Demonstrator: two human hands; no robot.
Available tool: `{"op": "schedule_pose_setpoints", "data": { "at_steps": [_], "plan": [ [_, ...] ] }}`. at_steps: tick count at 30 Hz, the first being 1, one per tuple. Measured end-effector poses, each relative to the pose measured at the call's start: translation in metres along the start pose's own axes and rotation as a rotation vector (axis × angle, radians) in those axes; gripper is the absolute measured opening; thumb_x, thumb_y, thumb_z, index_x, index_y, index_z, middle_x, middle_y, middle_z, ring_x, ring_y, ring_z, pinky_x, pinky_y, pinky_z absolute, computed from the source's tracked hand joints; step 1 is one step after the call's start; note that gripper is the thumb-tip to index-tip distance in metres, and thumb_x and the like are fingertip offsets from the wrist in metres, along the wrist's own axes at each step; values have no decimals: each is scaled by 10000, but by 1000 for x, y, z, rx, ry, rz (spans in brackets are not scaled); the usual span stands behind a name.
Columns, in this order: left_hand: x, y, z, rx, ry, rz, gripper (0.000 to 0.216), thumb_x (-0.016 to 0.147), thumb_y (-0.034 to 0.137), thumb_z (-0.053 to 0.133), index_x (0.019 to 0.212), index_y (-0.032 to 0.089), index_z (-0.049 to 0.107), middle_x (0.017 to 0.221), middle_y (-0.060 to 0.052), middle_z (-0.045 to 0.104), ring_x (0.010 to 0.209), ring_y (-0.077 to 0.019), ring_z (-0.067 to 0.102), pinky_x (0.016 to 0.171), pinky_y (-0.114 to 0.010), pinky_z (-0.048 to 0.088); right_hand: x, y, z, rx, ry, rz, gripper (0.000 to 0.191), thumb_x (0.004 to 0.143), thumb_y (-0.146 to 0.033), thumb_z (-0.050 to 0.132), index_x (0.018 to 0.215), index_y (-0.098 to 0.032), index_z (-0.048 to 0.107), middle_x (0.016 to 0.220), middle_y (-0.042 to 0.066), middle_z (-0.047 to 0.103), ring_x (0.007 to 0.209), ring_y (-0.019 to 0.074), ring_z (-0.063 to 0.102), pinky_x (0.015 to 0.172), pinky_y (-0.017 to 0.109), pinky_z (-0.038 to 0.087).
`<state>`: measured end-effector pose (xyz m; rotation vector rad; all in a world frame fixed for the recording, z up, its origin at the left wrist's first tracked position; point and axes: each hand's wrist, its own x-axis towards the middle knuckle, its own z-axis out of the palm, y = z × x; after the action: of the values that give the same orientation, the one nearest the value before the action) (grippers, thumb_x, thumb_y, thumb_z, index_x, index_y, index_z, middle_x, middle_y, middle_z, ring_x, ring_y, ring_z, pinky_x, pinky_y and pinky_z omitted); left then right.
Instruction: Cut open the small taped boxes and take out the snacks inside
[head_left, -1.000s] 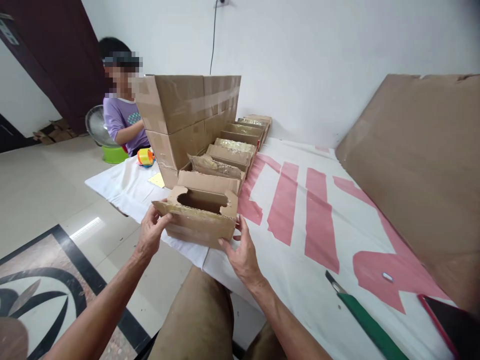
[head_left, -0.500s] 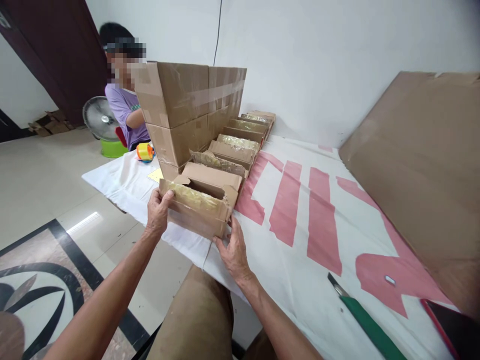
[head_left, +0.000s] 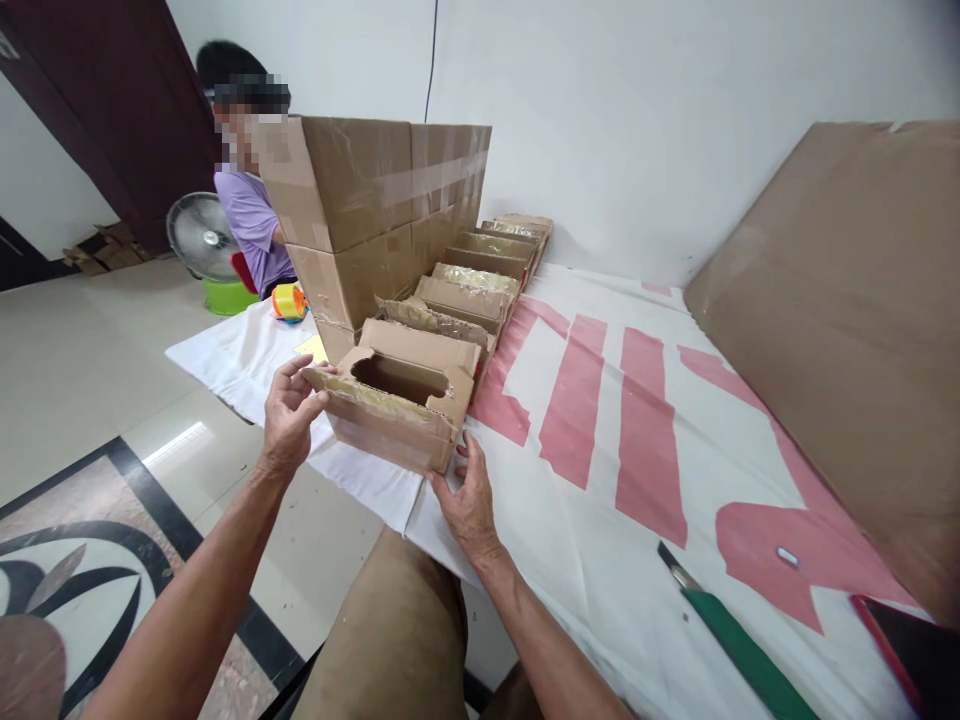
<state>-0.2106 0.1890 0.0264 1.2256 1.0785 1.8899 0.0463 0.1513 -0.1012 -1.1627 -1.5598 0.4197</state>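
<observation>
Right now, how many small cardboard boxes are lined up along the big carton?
About 6: the nearest box between both hands, then others and the farthest by the wall. More may be hidden.

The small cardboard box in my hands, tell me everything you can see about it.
The small cardboard box is brown corrugated card with shiny tape along its near top edge. Its top has a cutout opening that looks dark inside. It sits at the near edge of the white cloth, first in a row of similar boxes. The left hand grips its left end; the right hand touches its near right corner.
</observation>
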Motion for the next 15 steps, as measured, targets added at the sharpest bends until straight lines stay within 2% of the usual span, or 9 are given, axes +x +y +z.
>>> {"op": "schedule_pose_setpoints", "data": {
  "at_steps": [4,7,11,13,15],
  "plan": [
    [17,12,-4,113,-115,-148,686,604,291,806,1242,189,575,759,12,701,731,-197,690,750,-339,530,1,-3,0,-38,36,-38,761,942,-436,644,1583,-222,293,1486,202,513,1327,331,565,1044,565,527],
    [24,17,-2,197,-152,-170,665,599,272,770,1238,167,618,698,36,659,607,-144,614,630,-283,480,0,-11,-4,-134,85,-111,768,950,-475,629,1589,-220,287,1512,212,490,1392,358,502,1090,605,471],
    [25,19,4,249,-131,-158,630,586,261,727,1202,149,655,662,41,619,592,-136,565,589,-263,434,9,-35,-20,-240,82,-206,784,948,-506,617,1602,-242,274,1593,218,393,1439,395,439,1093,632,434],
    [24,19,6,256,-116,-153,639,588,264,717,1213,145,651,679,34,622,607,-140,559,599,-264,428,23,-50,-28,-247,66,-237,803,943,-543,610,1609,-261,261,1626,202,345,1470,393,398,1114,626,412],
    [23,17,8,255,-113,-144,662,592,272,711,1236,137,639,699,27,625,617,-140,548,605,-263,417,42,-63,-34,-252,33,-260,767,936,-575,606,1585,-272,330,1654,174,307,1501,389,349,1152,624,370]
  ]
}}
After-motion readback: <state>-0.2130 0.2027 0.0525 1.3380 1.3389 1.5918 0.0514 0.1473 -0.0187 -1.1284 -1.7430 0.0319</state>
